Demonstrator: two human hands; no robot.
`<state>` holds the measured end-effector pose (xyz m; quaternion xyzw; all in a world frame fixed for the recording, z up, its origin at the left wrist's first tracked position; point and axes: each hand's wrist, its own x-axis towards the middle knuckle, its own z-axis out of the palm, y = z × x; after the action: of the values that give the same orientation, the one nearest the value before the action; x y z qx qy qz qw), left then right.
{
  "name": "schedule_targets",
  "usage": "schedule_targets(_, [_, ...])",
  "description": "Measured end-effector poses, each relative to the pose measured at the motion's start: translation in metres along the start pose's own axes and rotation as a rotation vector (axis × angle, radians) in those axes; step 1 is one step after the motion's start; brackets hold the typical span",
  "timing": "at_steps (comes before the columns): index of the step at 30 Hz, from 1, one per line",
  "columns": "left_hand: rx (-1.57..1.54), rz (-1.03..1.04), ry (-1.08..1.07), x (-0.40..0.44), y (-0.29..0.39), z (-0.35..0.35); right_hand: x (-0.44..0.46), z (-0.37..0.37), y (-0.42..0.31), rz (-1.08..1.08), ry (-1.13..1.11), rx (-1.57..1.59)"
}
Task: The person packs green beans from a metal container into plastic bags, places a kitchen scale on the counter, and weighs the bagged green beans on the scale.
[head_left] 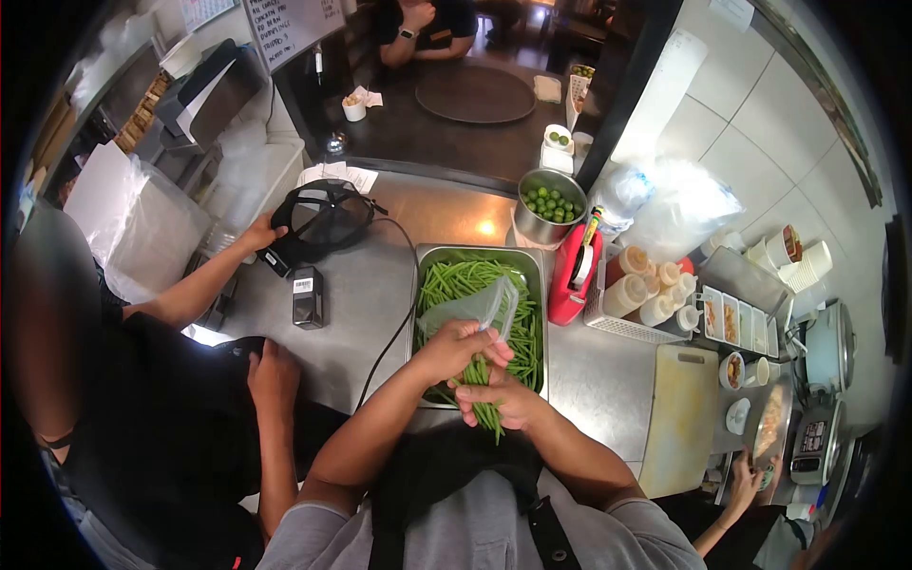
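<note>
Through the head camera I take the metal tray (pixel 545 342) as reference. Loose green beans (pixel 456 277) fill it. Over its near half, the left hand (pixel 459 348) pinches a clear plastic bag (pixel 472 309) between thumb and fingers; I read no print on the bag. The right hand (pixel 503 397) is closed around a bean bundle (pixel 486 413), whose lower ends project past the tray's near rim.

Left of the tray, I note a black box (pixel 308 302) bearing a white barcode label (pixel 303 284), its characters too small to read. Beyond that box, a co-worker's hand (pixel 263 234) touches a black strapped device (pixel 328 223). Well beyond the tray and to its left, a whiteboard (pixel 293 28) carries handwritten lines; I can read "BEAN" and "DUMPLINGS", the remainder being uncertain.

Beyond the tray's far right corner is a steel pot (pixel 544 230) of green limes (pixel 549 201). Just right of the tray is a red tape dispenser (pixel 571 280); farther right, squeeze bottles (pixel 627 294) occupy a basket (pixel 632 330).
</note>
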<state>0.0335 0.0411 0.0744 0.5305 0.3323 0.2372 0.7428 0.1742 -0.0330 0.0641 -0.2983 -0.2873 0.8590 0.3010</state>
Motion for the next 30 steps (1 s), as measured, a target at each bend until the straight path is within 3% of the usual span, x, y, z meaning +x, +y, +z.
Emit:
schedule_targets(6, [-0.176,-0.083,-0.054,-0.013,0.007,-0.004,-0.003,0.004,0.004,0.043,-0.034,-0.079])
schedule_targets(22, [-0.051,0.024,-0.097,-0.022,-0.009,0.008,-0.008,0.0,0.014,0.112,-0.06,-0.202])
schedule_targets(24, [-0.056,0.028,0.19,-0.024,-0.007,0.0,-0.012,0.001,0.005,0.13,-0.047,-0.221])
schedule_targets(25, [-0.053,0.032,0.188,-0.023,-0.01,-0.006,-0.019,0.003,-0.004,0.15,-0.062,-0.25])
schedule_targets(27, [-0.222,0.086,0.391,-0.022,-0.012,-0.019,-0.031,0.004,-0.022,0.164,-0.076,-0.285])
schedule_targets(30, [-0.169,0.095,0.423,-0.024,-0.015,-0.023,-0.04,-0.004,-0.037,-0.006,0.048,-0.237])
